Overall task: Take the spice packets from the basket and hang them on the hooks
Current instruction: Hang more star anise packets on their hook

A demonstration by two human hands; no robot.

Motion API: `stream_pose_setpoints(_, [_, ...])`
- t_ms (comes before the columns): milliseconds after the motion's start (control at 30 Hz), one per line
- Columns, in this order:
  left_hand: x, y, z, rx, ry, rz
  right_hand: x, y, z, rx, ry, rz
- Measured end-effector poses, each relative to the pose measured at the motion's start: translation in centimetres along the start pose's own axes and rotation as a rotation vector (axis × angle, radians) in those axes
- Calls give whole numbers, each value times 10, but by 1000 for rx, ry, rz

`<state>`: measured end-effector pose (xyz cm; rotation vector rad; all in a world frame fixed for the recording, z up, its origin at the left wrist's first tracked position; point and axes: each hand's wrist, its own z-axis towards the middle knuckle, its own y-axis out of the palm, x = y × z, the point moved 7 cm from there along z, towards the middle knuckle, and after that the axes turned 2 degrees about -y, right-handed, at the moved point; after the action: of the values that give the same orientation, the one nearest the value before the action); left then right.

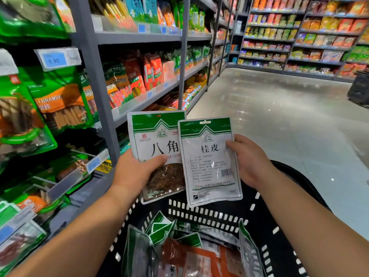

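My left hand (135,172) grips a green-and-white star anise packet (155,134) by its left edge, thumb across the front. My right hand (249,158) holds a second green-and-white packet (209,162), printed side toward me, by its right edge; it overlaps the first packet's right side. Both packets are upright above the black basket (265,222), which holds several more green-topped and orange packets (179,246). On the left, green cinnamon packets (63,104) hang on hooks behind a 6.90 price tag (55,59).
Grey shelving (139,38) full of packaged goods runs along the left and away down the aisle. More stocked shelves (299,37) line the far wall. Shiny tiled floor (279,116) lies to the right, with a dark bin (359,90) at the right edge.
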<state>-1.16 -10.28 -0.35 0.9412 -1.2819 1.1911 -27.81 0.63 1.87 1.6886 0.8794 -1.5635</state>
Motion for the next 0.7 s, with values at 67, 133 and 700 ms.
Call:
stream_pose_setpoints(67, [12,-7,-7,5,14,2,-10,9,-7,-18,-11,14])
stream_pose_setpoints(133, [25,-18,-15,15,48,21,-20,19,-15,-41,-20,44])
stream_pose_setpoints(700, [138,-235,-150,367,156,166,-111,191,-136,-427,-126,290])
